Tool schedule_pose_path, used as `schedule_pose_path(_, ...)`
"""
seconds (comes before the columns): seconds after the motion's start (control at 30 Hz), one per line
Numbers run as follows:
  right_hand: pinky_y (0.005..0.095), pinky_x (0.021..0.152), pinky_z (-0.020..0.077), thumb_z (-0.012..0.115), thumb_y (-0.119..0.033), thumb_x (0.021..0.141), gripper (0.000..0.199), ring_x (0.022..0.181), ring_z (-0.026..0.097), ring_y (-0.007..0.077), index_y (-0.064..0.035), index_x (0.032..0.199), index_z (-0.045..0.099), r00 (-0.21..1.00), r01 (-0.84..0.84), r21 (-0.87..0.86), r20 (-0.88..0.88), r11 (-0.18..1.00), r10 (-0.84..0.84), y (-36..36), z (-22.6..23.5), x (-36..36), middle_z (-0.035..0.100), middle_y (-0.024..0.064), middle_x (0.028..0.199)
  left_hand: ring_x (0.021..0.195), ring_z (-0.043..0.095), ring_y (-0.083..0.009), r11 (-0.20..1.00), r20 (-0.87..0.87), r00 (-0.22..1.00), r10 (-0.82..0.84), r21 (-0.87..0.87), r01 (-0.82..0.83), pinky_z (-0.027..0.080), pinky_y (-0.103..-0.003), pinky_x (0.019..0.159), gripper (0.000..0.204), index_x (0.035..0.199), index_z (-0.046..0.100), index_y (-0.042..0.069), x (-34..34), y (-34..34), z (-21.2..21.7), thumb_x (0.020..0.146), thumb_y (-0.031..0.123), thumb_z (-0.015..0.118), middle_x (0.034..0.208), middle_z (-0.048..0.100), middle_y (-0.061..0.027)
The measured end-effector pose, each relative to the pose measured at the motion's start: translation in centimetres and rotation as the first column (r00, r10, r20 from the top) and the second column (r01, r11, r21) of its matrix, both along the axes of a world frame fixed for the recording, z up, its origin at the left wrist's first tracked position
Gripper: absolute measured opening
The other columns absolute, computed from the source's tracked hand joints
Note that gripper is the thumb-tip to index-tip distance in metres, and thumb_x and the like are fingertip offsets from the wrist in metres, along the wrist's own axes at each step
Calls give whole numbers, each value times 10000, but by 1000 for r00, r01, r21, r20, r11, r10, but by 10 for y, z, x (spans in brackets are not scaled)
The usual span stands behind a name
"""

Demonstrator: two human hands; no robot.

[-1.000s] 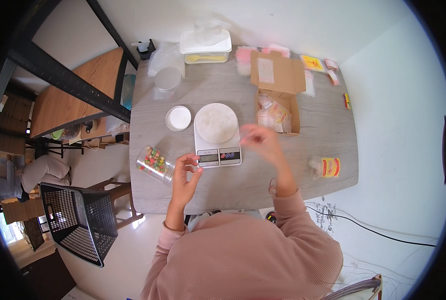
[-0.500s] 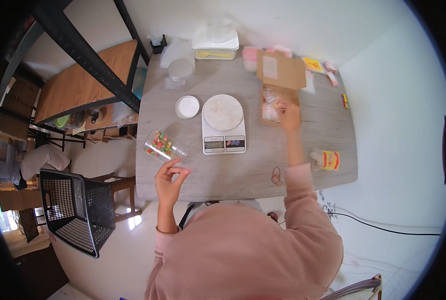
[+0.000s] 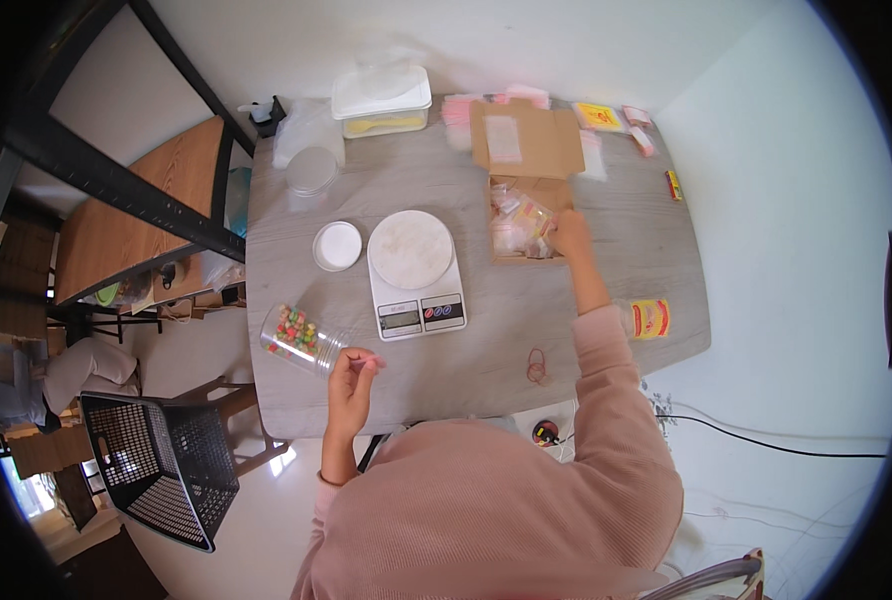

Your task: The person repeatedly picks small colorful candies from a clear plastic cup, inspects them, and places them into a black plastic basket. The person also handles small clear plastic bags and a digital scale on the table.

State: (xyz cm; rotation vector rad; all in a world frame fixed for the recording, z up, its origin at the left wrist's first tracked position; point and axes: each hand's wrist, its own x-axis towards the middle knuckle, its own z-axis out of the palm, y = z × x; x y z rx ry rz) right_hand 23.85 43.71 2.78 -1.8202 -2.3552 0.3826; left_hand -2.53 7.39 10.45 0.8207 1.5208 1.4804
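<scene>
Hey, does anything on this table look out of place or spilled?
The clear jar left of the scale stands out: it lies on its side instead of upright, its neck end by the left hand, with colourful pieces inside. I see none spilled on the table.

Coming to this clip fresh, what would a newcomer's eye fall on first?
Probably the white kitchen scale near the table's middle, with a clear jar of colourful pieces lying on its side to the left, close to the left hand. Next, perhaps, the open cardboard box beyond the scale to the right, with the right hand at its near right corner.
</scene>
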Motion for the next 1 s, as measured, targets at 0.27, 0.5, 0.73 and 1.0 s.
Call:
schedule_pose_path(0.27, 326, 598, 480, 686, -145, 681, 199, 649, 602, 233, 6, 797, 629, 925, -105, -171, -377, 980, 33, 16, -29, -4, 613, 142, 698, 796, 474, -106, 999, 55, 998, -29, -42, 31, 401, -238, 728, 207, 1058, 442, 25, 6, 32, -15, 855, -15, 453, 875, 488, -41)
schedule_pose_path(0.5, 306, 608, 476, 703, -136, 689, 167, 635, 586, 206, 7, 736, 629, 918, -189, -129, -376, 973, 128, 18, -26, -7, 615, 128, 705, 813, 427, -99, 999, -31, 999, 35, -20, -36, 367, -226, 752, 416, 1199, 349, 47, 2, 41, -21, 810, -58, 455, 884, 444, -34)
schedule_pose_path(0.73, 290, 643, 464, 675, -118, 729, 145, 670, 577, 175, -25, 838, 649, 666, -38, -260, -727, 965, -170, 33, -20, 7, 632, 83, 753, 767, 385, -89, 1000, -103, 995, -18, -3, 18, 334, -204, 737, 539, 1209, 345, 44, 6, 46, -20, 738, -95, 566, 836, 393, -13)
schedule_pose_path(1.0, 356, 680, 479, 711, -180, 666, 254, 720, 620, 295, -33, 866, 657, 927, -102, -239, -374, 966, 6, 18, -34, 4, 633, 181, 763, 748, 382, -84, 997, -53, 997, -53, -56, 50, 325, -200, 718, 467, 1172, 382, 31, 4, 47, -25, 758, -82, 566, 802, 392, -2)
